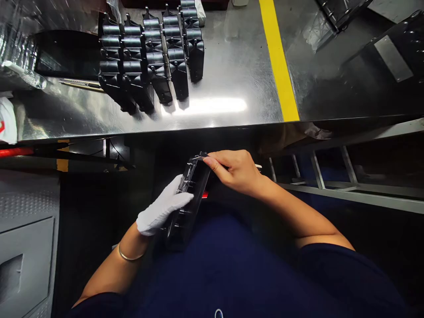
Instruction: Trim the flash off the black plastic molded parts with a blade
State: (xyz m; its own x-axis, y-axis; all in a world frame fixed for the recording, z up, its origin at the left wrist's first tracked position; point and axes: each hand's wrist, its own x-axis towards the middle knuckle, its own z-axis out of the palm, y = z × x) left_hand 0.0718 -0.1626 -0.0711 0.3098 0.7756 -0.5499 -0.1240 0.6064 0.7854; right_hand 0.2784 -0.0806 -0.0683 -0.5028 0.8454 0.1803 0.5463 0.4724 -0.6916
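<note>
Left hand [165, 206], gloved, slants up around a black part [190, 198].

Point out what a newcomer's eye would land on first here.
Probably the bright yellow stripe crossing the shiny steel table, to the right of several rows of glossy black plastic parts. Next, below the table's edge, the white-gloved left hand gripping a long black plastic piece, with the bare right hand pinching a small thin item at its upper end.
</note>
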